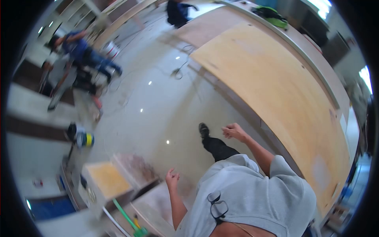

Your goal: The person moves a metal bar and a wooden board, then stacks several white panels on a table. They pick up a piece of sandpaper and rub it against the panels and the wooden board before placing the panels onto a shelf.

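Note:
My left hand [172,179] hangs in the air near a pale wooden cabinet [134,173], fingers loosely apart and nothing in them. My right hand [235,132] is held out over the floor, close to the edge of a long tan wooden panel [272,75] on a workbench. Its fingers are curled in, with no object showing in them. Neither hand appears to touch anything. Eyeglasses [218,208] hang at the neck of my grey shirt.
On the shiny floor [158,102], a cable [177,73] lies ahead. People [81,49] work at the left; another person [179,14] is at the far end. A paint can [85,140] and a green-handled tool [126,213] are on the left. A green bag [272,16] lies on the bench.

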`<state>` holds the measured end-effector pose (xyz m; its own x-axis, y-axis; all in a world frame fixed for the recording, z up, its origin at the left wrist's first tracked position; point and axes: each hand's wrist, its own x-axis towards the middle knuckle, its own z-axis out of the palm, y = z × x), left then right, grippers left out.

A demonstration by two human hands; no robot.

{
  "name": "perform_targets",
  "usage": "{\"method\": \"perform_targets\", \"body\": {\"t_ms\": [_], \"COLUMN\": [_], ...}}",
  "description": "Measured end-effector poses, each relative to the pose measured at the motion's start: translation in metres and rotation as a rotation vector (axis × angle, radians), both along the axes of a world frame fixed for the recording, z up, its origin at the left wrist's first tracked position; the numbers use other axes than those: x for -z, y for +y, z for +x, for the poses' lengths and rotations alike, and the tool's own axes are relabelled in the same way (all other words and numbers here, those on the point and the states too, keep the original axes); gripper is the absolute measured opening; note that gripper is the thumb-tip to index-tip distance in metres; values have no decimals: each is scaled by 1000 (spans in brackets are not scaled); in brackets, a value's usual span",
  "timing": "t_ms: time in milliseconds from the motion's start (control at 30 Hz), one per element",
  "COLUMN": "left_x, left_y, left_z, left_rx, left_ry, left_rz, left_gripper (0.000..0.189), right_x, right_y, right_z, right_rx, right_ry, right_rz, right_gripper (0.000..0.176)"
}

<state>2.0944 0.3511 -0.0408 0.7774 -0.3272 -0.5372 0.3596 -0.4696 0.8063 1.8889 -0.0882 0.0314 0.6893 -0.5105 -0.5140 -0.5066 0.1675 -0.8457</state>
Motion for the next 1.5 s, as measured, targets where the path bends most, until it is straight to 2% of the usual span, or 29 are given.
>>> {"method": "perform_targets", "body": {"t_ms": [100,167,267,333,467,700,867,967,1067,1133,1200,1267,1367,1433,1500], "left_x": [12,-2,50,57,47,41,-5,0,-36,-61,-74,-75,-73,-62,-52], "left_y": [-38,-63,-47,-55,-108,-237,-406,-504,-596,-651,-679,-723,-756,-777,-796], "left_z": [75,111,174,212,282,431,526,574,565,535,515,473,417,387,367], "left_rx": [80,119,144,230,406,583,571,696,887,1026,1139,1307,1399,1394,1563], "left_ry": [-11,59,205,247,277,278,235,180,170,242,310,391,521,708,709], "left_rz": [56,182,252,343,446,448,315,134,37,-15,-23,-9,38,83,112], "left_gripper": [50,52,49,48,46,44,42,35,37,39,44,51,62,69,63], "right_x": [17,26,50,51,45,40,37,34,45,44,39,28,8,-13,-2], "right_y": [-35,-65,-115,-134,-171,-171,-171,-175,-173,-170,-171,-166,-164,-170,-177], "right_z": [70,119,172,196,218,233,251,261,261,259,259,242,204,176,149], "right_rx": [238,454,956,1111,1257,1412,1624,1726,1787,1788,1847,2034,2507,2649,2716], "right_ry": [-176,-268,-566,-704,-787,-704,-653,-662,-648,-577,-532,-528,-393,-375,-465], "right_rz": [239,431,745,797,791,599,452,397,366,354,364,334,200,103,36], "right_gripper": [47,57,69,68,65,51,44,42,41,43,46,49,55,57,59]}}
